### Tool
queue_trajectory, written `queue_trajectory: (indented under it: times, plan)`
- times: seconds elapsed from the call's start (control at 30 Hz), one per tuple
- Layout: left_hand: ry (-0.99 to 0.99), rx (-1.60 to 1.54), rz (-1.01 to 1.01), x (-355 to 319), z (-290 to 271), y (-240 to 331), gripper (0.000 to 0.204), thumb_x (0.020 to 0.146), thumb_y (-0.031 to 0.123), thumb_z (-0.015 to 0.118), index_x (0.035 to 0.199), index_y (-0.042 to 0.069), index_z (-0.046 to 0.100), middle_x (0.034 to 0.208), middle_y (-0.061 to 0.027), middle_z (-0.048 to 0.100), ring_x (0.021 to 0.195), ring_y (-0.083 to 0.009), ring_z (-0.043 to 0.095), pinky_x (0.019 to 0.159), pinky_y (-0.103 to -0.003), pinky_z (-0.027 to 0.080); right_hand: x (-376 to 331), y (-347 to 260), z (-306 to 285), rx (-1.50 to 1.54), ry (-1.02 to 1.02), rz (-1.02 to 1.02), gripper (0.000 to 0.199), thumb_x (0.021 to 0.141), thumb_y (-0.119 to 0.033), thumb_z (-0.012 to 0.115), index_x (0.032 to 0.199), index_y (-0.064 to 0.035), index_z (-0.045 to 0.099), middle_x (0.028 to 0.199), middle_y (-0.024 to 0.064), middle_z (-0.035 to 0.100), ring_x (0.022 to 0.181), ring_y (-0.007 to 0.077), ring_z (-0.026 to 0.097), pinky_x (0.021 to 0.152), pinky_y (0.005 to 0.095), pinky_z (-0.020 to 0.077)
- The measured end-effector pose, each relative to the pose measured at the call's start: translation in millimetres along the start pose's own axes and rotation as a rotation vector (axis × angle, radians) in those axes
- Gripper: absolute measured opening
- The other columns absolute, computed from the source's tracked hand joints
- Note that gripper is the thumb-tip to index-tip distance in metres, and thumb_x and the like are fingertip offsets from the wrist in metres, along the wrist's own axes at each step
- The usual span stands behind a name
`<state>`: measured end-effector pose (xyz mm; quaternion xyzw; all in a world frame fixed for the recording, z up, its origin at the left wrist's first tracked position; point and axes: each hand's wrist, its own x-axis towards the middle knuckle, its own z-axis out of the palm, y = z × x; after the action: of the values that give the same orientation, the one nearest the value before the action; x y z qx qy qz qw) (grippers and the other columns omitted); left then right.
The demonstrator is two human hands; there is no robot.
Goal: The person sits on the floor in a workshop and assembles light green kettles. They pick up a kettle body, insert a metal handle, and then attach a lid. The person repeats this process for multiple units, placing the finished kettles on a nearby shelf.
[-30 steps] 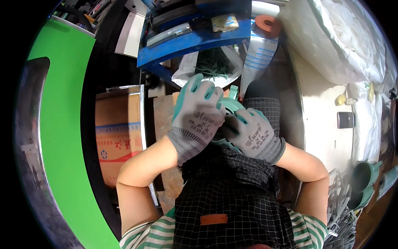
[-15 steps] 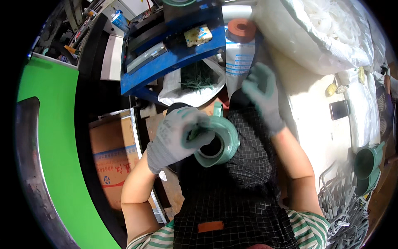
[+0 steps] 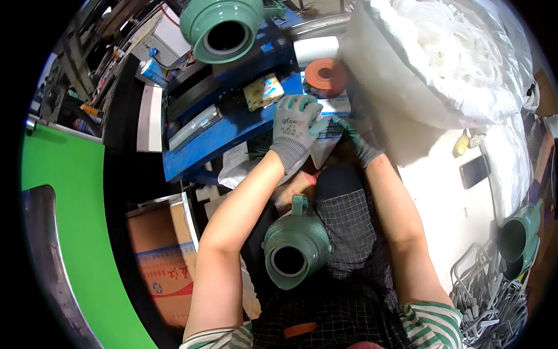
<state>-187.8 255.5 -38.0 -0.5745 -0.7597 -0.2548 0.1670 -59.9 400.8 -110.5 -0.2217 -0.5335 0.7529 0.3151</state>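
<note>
Right hand (image 3: pixel 356 141): fingertips hidden behind white box (image 3: pixel 325 131); grip state unreadable.
Left hand (image 3: pixel 294 123): palm side unseen, contact with box unclear.
White box: lower part covered by both hands.
Green jug (image 3: pixel 295 247): base hidden against lap.
Upper green jug (image 3: pixel 224 26): top cut off by frame edge.

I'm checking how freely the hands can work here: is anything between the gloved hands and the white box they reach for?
Nothing visible. The left hand lies on the white box on the blue shelf, the right hand at its side. The green jug rests on the lap below, clear of both.
</note>
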Motion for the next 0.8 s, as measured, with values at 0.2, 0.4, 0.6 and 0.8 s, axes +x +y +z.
queue_trajectory:
  times: [0.2, 0.4, 0.6, 0.8]
  plan:
    - [0.024, 0.026, 0.125, 10, 19, -2, 0.019, 0.082, 0.031, 0.078, 0.092, 0.016, 0.075, 0.104, -0.0029, 0.067, 0.109, -0.0302, 0.059, 0.1, -0.049, 0.044, 13, 47, -27, 0.284, -0.052, 0.251, 0.042, 0.088, 0.0, 0.079, 0.129, 0.0003, 0.067, 0.117, 0.0089, 0.075, 0.103, 0.0173, 0.07, 0.094, 0.0309, 0.0565]
    - [0.031, -0.457, -0.056, -50, -33, 11, 0.015, 0.079, 0.014, 0.082, 0.092, 0.011, 0.075, 0.108, -0.0062, 0.07, 0.105, -0.0313, 0.064, 0.094, -0.044, 0.051, -72, 13, -43, 0.385, 0.042, 0.26, 0.052, 0.091, -0.006, 0.078, 0.139, 0.0017, 0.059, 0.13, 0.0129, 0.068, 0.118, 0.0186, 0.064, 0.102, 0.0321, 0.0522]
    - [-0.014, -0.59, -0.419, -138, -51, 1, 0.023, 0.087, 0.006, 0.08, 0.11, 0.002, 0.075, 0.109, -0.0113, 0.074, 0.103, -0.0235, 0.072, 0.089, -0.035, 0.057, -145, -15, -70, -0.026, 0.191, 0.177, 0.065, 0.091, -0.009, 0.082, 0.147, 0.0016, 0.052, 0.139, 0.0141, 0.062, 0.126, 0.0221, 0.06, 0.106, 0.0338, 0.0499]
    - [-0.023, -0.31, -0.114, -42, -46, 23, 0.031, 0.084, 0.022, 0.082, 0.111, 0.008, 0.075, 0.117, -0.0118, 0.071, 0.112, -0.0342, 0.065, 0.1, -0.045, 0.051, -10, 33, -66, -0.131, 0.039, 0.031, 0.06, 0.084, -0.001, 0.081, 0.139, 0.0028, 0.058, 0.131, 0.0133, 0.067, 0.119, 0.0226, 0.064, 0.103, 0.0343, 0.0525]
